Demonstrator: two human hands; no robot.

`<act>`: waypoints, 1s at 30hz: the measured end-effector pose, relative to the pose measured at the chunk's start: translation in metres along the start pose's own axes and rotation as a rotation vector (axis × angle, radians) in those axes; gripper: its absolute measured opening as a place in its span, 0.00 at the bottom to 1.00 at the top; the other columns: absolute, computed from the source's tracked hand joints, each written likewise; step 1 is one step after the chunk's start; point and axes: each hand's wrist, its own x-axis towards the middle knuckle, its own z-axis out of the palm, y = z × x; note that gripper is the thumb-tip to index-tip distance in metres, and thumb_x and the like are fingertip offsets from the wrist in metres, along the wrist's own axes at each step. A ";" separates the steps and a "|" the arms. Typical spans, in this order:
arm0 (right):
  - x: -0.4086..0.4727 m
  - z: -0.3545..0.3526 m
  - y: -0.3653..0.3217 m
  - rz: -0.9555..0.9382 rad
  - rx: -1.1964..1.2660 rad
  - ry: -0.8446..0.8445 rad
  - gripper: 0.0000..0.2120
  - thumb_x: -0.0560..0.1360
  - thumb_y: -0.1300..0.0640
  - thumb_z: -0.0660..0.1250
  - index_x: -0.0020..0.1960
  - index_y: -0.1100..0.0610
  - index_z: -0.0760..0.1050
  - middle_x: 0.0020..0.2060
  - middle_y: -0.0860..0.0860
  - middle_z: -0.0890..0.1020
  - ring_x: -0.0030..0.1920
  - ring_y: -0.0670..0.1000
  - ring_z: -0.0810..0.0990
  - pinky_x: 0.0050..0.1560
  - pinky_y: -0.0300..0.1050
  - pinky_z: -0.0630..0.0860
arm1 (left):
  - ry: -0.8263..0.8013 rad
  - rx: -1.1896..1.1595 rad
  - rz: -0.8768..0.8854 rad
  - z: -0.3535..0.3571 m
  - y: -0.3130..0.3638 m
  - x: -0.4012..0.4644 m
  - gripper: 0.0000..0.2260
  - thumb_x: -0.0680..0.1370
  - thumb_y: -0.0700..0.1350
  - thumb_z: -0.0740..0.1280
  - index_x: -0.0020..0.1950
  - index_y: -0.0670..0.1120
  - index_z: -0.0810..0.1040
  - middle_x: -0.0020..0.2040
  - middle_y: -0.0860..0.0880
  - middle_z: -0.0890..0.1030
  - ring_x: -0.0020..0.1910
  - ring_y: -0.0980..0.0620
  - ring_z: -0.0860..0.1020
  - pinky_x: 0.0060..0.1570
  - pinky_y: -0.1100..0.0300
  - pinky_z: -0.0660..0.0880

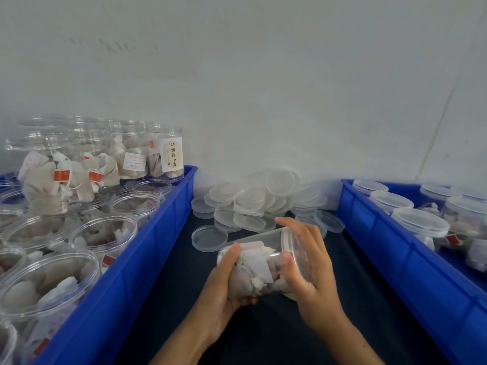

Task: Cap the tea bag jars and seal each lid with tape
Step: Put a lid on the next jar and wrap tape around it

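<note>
Two hands meet low in the middle of the frame, and they are the closest thing to us. Her or his left hand (226,283) curls round the bottom of a clear jar (259,267), thumb on top. That jar is tipped on its side, up off the dark table (263,338). On its mouth sits a lid (291,248), and the right hand (308,267) wraps round that lid with fingers bent over the rim.

I think the lid is being put on right now. To do it well, hold the jar still with the left hand and push or turn the lid flat, so it sits even all the way round. No tea bag should poke out under the rim, or it may not shut. I can see no tape anywhere.

Inside the held jar are white and grey tea bags (253,270).

At the left side, a blue bin (147,246) holds many open jars (105,233) with tea bags in them. More jars are stacked at the upper left, one with a white label (171,154).

At the right side, another blue bin (395,259) holds capped jars (420,223), also with tea bags.

Between the bins, in the middle, lies a pile of loose lids (253,204) on the table.
</note>
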 end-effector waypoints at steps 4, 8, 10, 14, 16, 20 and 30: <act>0.002 -0.001 0.001 0.033 0.017 0.028 0.19 0.74 0.44 0.59 0.65 0.40 0.72 0.55 0.46 0.75 0.57 0.46 0.75 0.53 0.30 0.70 | 0.017 -0.014 0.031 0.004 0.001 0.001 0.27 0.70 0.67 0.67 0.58 0.49 0.81 0.49 0.39 0.84 0.39 0.49 0.82 0.33 0.60 0.76; 0.001 0.006 -0.003 0.106 0.057 0.108 0.22 0.72 0.41 0.62 0.66 0.38 0.69 0.57 0.39 0.72 0.60 0.40 0.72 0.53 0.26 0.69 | 0.068 0.044 0.113 0.005 0.002 0.003 0.31 0.68 0.68 0.64 0.63 0.49 0.78 0.54 0.40 0.84 0.49 0.43 0.83 0.42 0.54 0.80; 0.001 0.008 -0.004 0.249 0.185 0.155 0.31 0.68 0.36 0.66 0.69 0.36 0.63 0.63 0.37 0.69 0.62 0.35 0.70 0.53 0.27 0.72 | 0.087 0.015 0.148 0.006 0.000 0.003 0.30 0.73 0.67 0.62 0.66 0.47 0.74 0.56 0.40 0.83 0.54 0.41 0.82 0.45 0.53 0.81; 0.001 0.012 -0.006 0.544 0.571 0.161 0.44 0.62 0.39 0.74 0.72 0.34 0.53 0.64 0.47 0.75 0.60 0.45 0.78 0.58 0.44 0.77 | 0.053 -0.124 0.145 0.006 -0.003 0.002 0.26 0.77 0.61 0.58 0.68 0.45 0.73 0.60 0.39 0.81 0.60 0.42 0.80 0.52 0.53 0.80; -0.004 0.021 -0.005 0.610 0.721 0.074 0.46 0.60 0.43 0.75 0.72 0.37 0.55 0.59 0.49 0.81 0.57 0.47 0.81 0.57 0.46 0.78 | 0.021 -0.147 0.118 0.006 -0.003 0.001 0.26 0.77 0.62 0.63 0.69 0.47 0.71 0.62 0.40 0.80 0.62 0.42 0.78 0.57 0.49 0.79; -0.012 0.027 -0.002 0.616 0.762 0.019 0.35 0.61 0.49 0.80 0.63 0.45 0.68 0.55 0.49 0.83 0.56 0.51 0.82 0.55 0.52 0.79 | 0.067 0.128 0.099 -0.002 -0.003 -0.001 0.42 0.56 0.60 0.81 0.66 0.53 0.70 0.61 0.47 0.80 0.57 0.51 0.81 0.52 0.56 0.80; -0.016 0.033 0.008 0.439 0.483 -0.157 0.37 0.65 0.67 0.77 0.68 0.52 0.66 0.58 0.49 0.80 0.60 0.49 0.79 0.56 0.39 0.77 | 0.249 0.676 0.347 -0.013 -0.012 0.006 0.38 0.53 0.52 0.81 0.58 0.66 0.67 0.52 0.67 0.79 0.51 0.71 0.77 0.40 0.74 0.75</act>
